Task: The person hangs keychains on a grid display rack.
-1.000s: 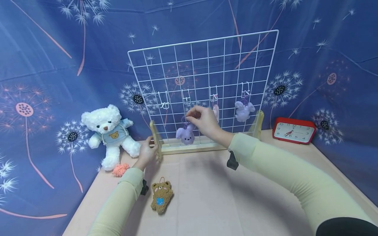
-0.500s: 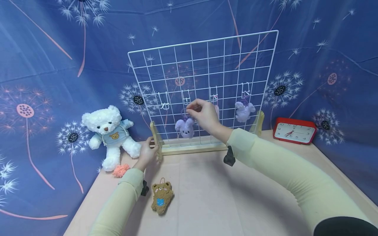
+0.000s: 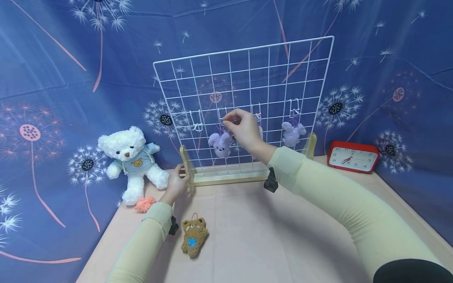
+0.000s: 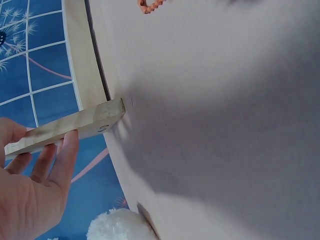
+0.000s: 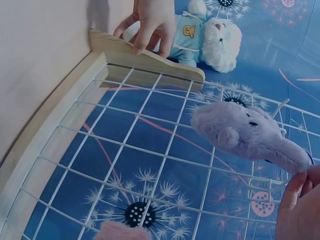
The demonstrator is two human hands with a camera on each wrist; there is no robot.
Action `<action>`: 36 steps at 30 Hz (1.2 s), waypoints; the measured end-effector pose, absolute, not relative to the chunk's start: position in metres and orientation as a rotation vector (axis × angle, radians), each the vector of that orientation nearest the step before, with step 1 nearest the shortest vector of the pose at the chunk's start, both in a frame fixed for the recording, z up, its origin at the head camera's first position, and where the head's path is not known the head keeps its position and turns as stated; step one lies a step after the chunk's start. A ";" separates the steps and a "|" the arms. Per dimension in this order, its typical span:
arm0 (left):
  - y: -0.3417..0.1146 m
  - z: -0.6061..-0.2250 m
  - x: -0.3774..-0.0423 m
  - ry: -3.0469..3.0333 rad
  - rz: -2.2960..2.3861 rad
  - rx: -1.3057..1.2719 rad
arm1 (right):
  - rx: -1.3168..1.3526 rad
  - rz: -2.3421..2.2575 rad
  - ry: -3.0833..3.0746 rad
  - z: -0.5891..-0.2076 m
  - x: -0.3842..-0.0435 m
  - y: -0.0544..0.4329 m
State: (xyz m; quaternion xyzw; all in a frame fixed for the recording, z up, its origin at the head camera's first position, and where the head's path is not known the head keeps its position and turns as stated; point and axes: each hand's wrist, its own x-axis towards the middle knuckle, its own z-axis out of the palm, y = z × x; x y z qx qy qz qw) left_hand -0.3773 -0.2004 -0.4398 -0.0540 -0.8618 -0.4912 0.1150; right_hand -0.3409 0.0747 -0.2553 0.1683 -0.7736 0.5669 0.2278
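A small purple plush bunny charm [image 3: 221,145] dangles in front of the white wire grid rack [image 3: 244,50]. My right hand [image 3: 245,129] pinches its cord at the top, close by a hook on the grid. In the right wrist view the plush bunny [image 5: 240,127] hangs just off the fingertips; whether the cord touches the hook cannot be told. My left hand [image 3: 175,183] holds the rack's wooden side foot [image 3: 187,169] at the left. The left wrist view shows thumb and fingers on either side of that wooden foot [image 4: 90,119].
Another purple plush charm [image 3: 293,133] hangs at the right, and a pink one [image 5: 122,231] is partly hidden. A bare hook [image 3: 196,122] is at left. A brown bear charm [image 3: 194,237] lies in front. White teddy bear [image 3: 136,163], coral pompom [image 3: 145,204] and red clock [image 3: 352,156] stand around.
My right hand has risen with the purple bunny charm, drifting slightly left, up to the level of the hooks. The left hand has stayed on the rack's foot.
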 end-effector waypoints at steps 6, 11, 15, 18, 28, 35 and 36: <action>-0.200 -0.440 -0.377 -2.537 -1.431 -0.150 | 0.426 1.579 -2.127 -0.254 -0.344 0.076; -0.201 -0.441 -0.377 -2.537 -1.438 -0.146 | 0.374 1.572 -2.157 -0.258 -0.346 0.075; -0.201 -0.441 -0.377 -2.534 -1.447 -0.155 | 0.374 1.588 -2.163 -0.260 -0.347 0.076; -0.201 -0.440 -0.377 -2.533 -1.448 -0.155 | 0.381 1.585 -2.174 -0.260 -0.348 0.076; -0.201 -0.440 -0.378 -2.542 -1.443 -0.157 | 0.336 1.510 -2.262 -0.267 -0.347 0.081; -0.201 -0.441 -0.378 -2.546 -1.453 -0.134 | 0.414 1.455 -2.208 -0.280 -0.339 0.083; -0.201 -0.441 -0.379 -2.546 -1.453 -0.129 | 0.448 1.471 -2.182 -0.282 -0.338 0.083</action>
